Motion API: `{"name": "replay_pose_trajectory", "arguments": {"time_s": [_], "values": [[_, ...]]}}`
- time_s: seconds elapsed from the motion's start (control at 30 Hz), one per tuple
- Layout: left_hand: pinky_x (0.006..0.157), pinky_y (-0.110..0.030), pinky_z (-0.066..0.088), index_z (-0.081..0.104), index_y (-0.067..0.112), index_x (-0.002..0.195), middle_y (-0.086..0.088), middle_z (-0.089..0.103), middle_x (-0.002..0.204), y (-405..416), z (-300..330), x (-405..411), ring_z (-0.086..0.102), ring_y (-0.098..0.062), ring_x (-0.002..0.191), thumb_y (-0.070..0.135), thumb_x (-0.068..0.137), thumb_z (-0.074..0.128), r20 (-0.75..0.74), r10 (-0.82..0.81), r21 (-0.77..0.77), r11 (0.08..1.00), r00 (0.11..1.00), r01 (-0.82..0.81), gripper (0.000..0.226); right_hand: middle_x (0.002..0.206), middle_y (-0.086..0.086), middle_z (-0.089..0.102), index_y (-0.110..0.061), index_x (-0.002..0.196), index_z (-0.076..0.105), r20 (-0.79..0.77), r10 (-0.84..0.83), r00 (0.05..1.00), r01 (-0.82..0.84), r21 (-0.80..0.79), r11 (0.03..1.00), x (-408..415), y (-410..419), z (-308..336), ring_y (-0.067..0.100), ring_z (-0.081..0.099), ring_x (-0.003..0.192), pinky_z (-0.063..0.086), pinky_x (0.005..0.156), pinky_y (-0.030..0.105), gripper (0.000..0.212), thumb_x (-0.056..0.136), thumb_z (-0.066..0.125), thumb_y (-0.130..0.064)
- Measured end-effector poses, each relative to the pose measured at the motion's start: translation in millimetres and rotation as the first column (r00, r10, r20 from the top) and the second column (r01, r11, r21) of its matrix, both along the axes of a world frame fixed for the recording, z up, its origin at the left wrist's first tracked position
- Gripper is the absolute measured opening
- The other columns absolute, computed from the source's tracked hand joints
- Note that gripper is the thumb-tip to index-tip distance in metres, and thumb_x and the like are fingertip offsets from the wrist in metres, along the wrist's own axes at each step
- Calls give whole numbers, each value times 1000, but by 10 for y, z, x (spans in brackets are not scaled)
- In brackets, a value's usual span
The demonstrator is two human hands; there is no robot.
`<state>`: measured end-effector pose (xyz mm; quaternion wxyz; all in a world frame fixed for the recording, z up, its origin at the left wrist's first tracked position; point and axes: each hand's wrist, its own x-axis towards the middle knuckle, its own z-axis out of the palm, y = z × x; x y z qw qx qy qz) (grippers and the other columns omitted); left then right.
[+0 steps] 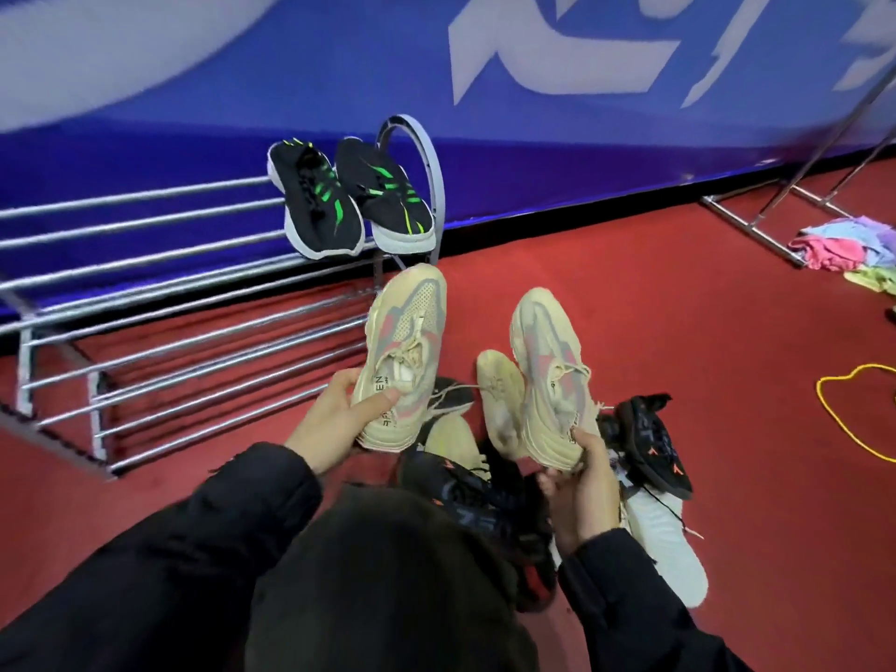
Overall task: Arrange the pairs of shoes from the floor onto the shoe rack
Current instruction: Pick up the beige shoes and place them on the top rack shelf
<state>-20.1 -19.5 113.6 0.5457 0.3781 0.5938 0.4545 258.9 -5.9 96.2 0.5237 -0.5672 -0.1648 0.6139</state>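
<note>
My left hand [334,414] grips a cream sneaker with grey and pink panels [405,351] by its heel, toe pointing toward the rack. My right hand [579,487] holds the matching cream sneaker [550,375] by its heel, raised above the floor. A metal shoe rack [184,303] with silver bars stands at the left against the blue wall. A pair of black sneakers with green stripes [349,198] rests on its top shelf at the right end. More shoes lie on the red floor under my hands: black ones [652,443], a white one [669,540] and a pale one [499,400].
A blue banner wall [533,138] runs behind the rack. A metal stand's feet [756,220] and a heap of coloured cloths [843,247] sit at the far right. A yellow cord [843,414] lies on the red carpet. My dark sleeves fill the lower frame.
</note>
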Motion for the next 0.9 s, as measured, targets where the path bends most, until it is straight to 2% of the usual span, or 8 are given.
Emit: {"name": "replay_pose_trajectory", "arguments": {"time_s": [0.07, 0.17, 0.3, 0.37, 0.53, 0.63, 0.77, 0.9], "values": [[73, -28, 58, 52, 13, 124, -13, 73, 113, -33, 318, -182, 75, -14, 87, 30, 78, 79, 135, 75, 53, 995, 988, -82, 56, 74, -2, 67, -12, 91, 64, -53, 94, 994, -85, 159, 984, -226, -7, 368, 12, 57, 58, 46, 46, 21, 15, 95, 52, -20], [80, -39, 57, 52, 10, 130, -13, 73, 116, -124, 830, -432, 72, -23, 96, 27, 79, 73, 300, 154, 132, 971, 942, -201, 57, 77, 2, 64, -7, 93, 61, -44, 254, 966, -226, 329, 917, -600, 46, 860, 12, 57, 63, 47, 53, 25, 15, 98, 51, -18], [74, -37, 59, 56, 8, 127, -11, 73, 108, -299, 1362, -952, 72, -21, 86, 22, 94, 63, 325, 283, 197, 913, 902, -357, 36, 86, 7, 64, -5, 110, 65, 8, 473, 881, -439, 389, 810, -1272, 211, 1430, 14, 55, 66, 49, 60, 30, 25, 97, 58, -25], [66, -34, 58, 59, 11, 126, -11, 73, 106, -383, 1459, -1208, 72, -21, 81, 27, 96, 62, 289, 366, 173, 889, 885, -424, 35, 85, 8, 65, -3, 114, 67, 43, 547, 836, -523, 362, 771, -1616, 315, 1649, 15, 57, 63, 53, 60, 28, 29, 95, 62, -26], [68, -37, 60, 60, 25, 123, -5, 72, 119, -654, 1318, -1833, 73, -21, 99, 41, 101, 50, 294, 591, 54, 774, 751, -630, 29, 82, 3, 65, -15, 95, 70, 113, 744, 659, -747, 211, 630, -2645, 412, 1958, 17, 58, 67, 57, 63, 29, 17, 92, 68, -31], [59, -31, 60, 55, 24, 124, -5, 67, 120, -675, 1233, -2090, 70, -23, 98, 36, 104, 46, 247, 665, 23, 723, 705, -690, 24, 90, 4, 64, -14, 109, 67, 144, 789, 598, -802, 109, 588, -3218, 531, 1944, 19, 59, 72, 55, 62, 30, 28, 90, 69, -34], [62, -35, 62, 56, 12, 124, -19, 62, 126, -550, 1030, -2451, 69, -34, 104, 16, 97, 60, 275, 752, 16, 620, 599, -785, 28, 117, 10, 64, -13, 135, 54, 189, 797, 573, -812, -1, 584, -3862, 629, 1710, 22, 64, 80, 55, 58, 31, 53, 88, 69, -35], [64, -35, 62, 58, -4, 119, -31, 61, 124, -352, 825, -2667, 70, -40, 105, 9, 86, 68, 334, 820, -21, 500, 465, -866, 37, 125, 14, 63, -12, 132, 55, 167, 801, 574, -807, -46, 588, -4241, 595, 1385, 23, 64, 85, 56, 63, 32, 50, 89, 66, -33]]}}
